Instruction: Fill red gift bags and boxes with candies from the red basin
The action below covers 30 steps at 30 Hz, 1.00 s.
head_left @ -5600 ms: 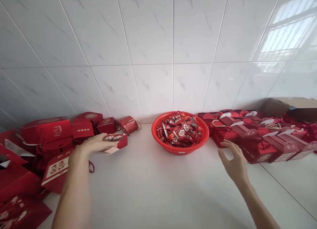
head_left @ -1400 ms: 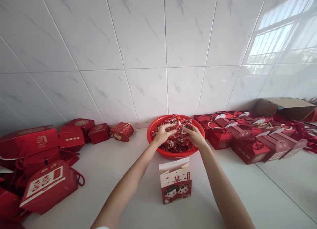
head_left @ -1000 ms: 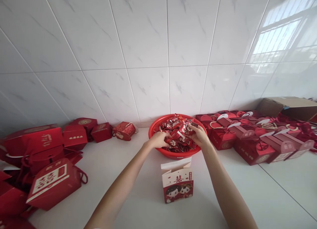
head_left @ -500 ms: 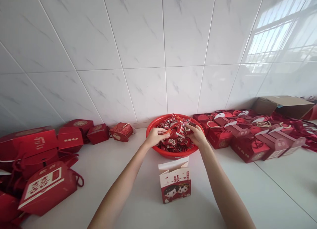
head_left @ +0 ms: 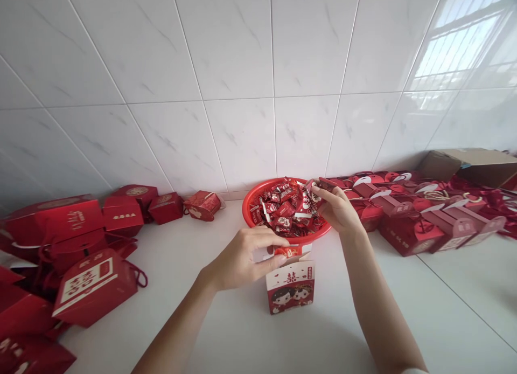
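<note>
A red basket [head_left: 251,229] full of red wrapped candies [head_left: 284,208] stands against the wall. In front of it is an upright gift box [head_left: 291,288] with two cartoon faces, its top unfolded. My left hand [head_left: 252,257] is at the box's opening, a red candy [head_left: 288,251] pinched between thumb and fingers. Over the basket's right side, my right hand [head_left: 335,204] has its fingers closed on wrapped candies [head_left: 317,192], partly hidden by the fingers.
Red gift boxes [head_left: 95,288] are piled on the left, with a small one [head_left: 202,205] near the wall. More red boxes [head_left: 410,235] stand in rows on the right, before an open cardboard box [head_left: 472,161]. White tiles [head_left: 242,137] cover the wall.
My left hand has come from the basket towards me, carrying a candy to the gift box. My right hand has shifted slightly right and up. The view has moved a little.
</note>
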### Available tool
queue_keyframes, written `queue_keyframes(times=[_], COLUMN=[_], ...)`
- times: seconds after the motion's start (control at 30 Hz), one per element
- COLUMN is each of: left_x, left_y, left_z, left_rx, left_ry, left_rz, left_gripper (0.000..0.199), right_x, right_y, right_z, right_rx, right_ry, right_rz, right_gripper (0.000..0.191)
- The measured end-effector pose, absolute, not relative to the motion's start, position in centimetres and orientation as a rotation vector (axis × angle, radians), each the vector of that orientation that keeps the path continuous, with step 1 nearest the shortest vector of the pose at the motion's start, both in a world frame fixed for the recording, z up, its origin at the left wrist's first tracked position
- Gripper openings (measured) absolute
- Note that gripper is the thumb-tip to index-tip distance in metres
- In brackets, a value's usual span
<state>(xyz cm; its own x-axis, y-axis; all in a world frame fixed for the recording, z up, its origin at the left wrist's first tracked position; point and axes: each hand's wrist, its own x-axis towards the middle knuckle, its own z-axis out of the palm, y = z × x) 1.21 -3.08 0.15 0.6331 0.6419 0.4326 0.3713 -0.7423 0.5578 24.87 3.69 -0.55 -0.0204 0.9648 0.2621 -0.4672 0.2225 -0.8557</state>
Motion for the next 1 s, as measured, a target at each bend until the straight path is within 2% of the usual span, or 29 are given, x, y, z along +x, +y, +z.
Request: queue_keyframes(times=[0.2,0.37,0.5,0.73,0.87,1.0], left_x=[1.8,1.5,1.1,0.7,0.4,-0.1], left_y=[-4.1,-3.1,-2.0,0.4,0.5,0.1], left_z=[-1.0,-2.0,-2.3,-3.0,-3.4,-3.2], left_rx=[2.731,2.485,2.272,2.314,2.268,2.092], left_ry=[1.013,1.097,1.043,1.128,1.082,1.122], left_rz=[0.804,0.873,0.842,1.074,1.002,0.851], left_gripper=[0.022,0.018,0.018,0.022,0.014,0.035], right_x=[24.6,24.7,24.6,23.1,21.9,21.2], right_y=[2.1,1.1,0.2,0.0,0.2,-0.2], right_z=[0.3,0.8,1.3,0.7,0.0,-0.1], right_rx=[-0.658,-0.639,-0.668,-0.78,-0.78,-0.762], right_ry=[-1.065,-1.217,-1.325,-1.582,-1.731,-1.881], right_rz=[1.249,1.201,1.128,0.833,0.748,0.69], right_gripper=[0.033,0.024,0.024,0.022,0.018,0.012])
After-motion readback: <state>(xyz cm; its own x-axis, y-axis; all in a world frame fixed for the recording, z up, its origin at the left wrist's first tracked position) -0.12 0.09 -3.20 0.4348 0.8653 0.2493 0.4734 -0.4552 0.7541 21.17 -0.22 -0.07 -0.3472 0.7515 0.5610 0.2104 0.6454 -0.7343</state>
